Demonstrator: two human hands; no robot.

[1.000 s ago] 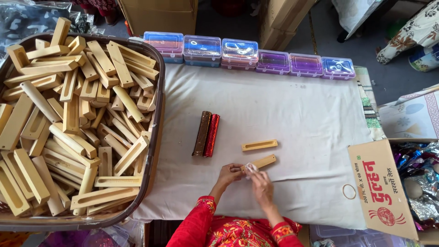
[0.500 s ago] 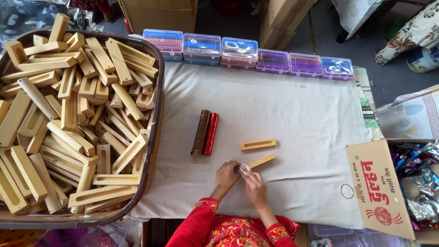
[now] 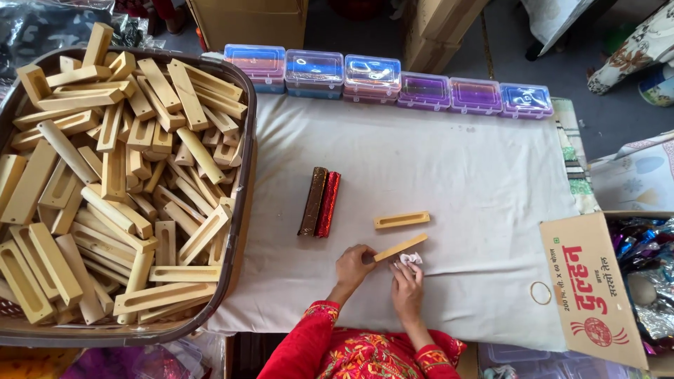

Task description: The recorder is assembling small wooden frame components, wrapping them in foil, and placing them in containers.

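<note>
My left hand (image 3: 353, 269) grips the near end of a flat wooden strip (image 3: 401, 247) that lies at a slant on the white cloth (image 3: 449, 168). My right hand (image 3: 407, 288) presses a small crumpled white cloth wad (image 3: 410, 259) against the strip's underside edge. A slotted wooden bar (image 3: 401, 220) rests just beyond them. Two wrapped bars, one brown (image 3: 312, 201) and one red (image 3: 328, 204), lie side by side to the left of it.
A large basket (image 3: 242, 189) heaped with several slotted wooden bars fills the left. A row of clear plastic boxes (image 3: 386, 81) lines the far edge. A cardboard box flap (image 3: 593, 288) and a rubber band (image 3: 540, 293) sit at right.
The wooden strip has shifted slightly under my hands, and the white wad has moved along it; both hands stay close together at the near edge.
</note>
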